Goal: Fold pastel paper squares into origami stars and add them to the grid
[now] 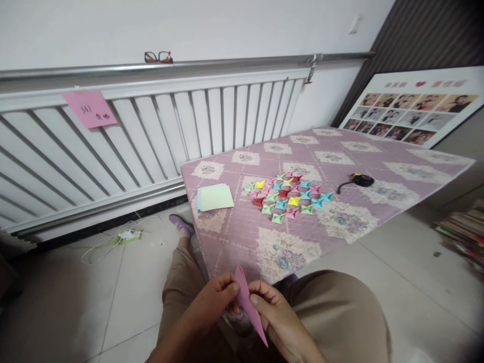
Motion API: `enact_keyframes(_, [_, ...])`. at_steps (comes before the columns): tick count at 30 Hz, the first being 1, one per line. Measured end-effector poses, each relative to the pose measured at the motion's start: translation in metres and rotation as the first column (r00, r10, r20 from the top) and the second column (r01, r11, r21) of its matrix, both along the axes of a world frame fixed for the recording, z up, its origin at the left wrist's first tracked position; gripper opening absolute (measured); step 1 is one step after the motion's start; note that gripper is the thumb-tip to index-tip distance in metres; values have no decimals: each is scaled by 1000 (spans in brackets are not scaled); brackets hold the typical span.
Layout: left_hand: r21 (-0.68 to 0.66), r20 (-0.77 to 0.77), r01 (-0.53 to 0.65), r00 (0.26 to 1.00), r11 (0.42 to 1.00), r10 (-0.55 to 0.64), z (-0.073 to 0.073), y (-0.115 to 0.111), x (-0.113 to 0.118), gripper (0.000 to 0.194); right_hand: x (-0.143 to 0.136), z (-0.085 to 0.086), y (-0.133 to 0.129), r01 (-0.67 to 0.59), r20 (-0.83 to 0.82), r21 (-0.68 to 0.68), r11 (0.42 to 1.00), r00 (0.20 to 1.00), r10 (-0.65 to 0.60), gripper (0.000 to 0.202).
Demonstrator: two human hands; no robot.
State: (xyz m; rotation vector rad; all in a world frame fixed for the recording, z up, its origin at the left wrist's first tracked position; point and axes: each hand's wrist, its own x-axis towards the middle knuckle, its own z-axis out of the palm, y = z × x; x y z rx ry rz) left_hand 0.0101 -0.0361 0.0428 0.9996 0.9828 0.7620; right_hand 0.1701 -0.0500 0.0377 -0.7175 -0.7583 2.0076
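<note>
A folded sheet of pink paper [247,305] is held over my lap at the near edge of the table. My left hand [219,297] pinches its upper left side between thumb and fingers. On the other side, my right hand [274,307] grips the paper's right edge, thumb in front. The paper is a long, narrow, pointed shape, seen partly edge-on. Beyond it, several small folded paper pieces [283,193] in green, pink, red, yellow and blue stand in rows on the table. To their left lies a stack of square paper sheets [216,197], pale green on top.
A purple flowered cloth [234,242] covers the table. At its right lies a black object with a strap [362,180]. Glasses [158,57] rest on the pipe above a white radiator [204,118]. A power strip [128,236] with cables is on the floor; a photo board [412,108] leans behind.
</note>
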Motion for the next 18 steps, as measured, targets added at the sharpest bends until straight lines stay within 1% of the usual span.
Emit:
enact_keyframes(7, [19, -1, 12, 1000, 1000, -12, -2, 0, -1, 33, 0, -4, -1, 9, -15, -23, 1000, 1000, -10, 13])
enact_keyframes(11, [32, 21, 24, 999, 999, -25, -5, -1, -3, 32, -2, -2, -2, 26, 29, -27, 999, 999, -25, 15])
enact_keyframes(13, [37, 14, 26, 1000, 999, -26, -7, -1, -3, 32, -2, 3, -1, 34, 106, -6, 999, 994, -33, 17])
enact_keyframes(15, [41, -22, 20, 1000, 999, -19, -8, 0, -3, 31, -2, 10, 0, 43, 241, 60, 997, 969, -57, 18])
enact_keyframes(18, [57, -98, -2, 995, 998, 7, -9, 1, -2, 30, 0, 16, 3, 9, 470, 241, 971, 874, -125, 15])
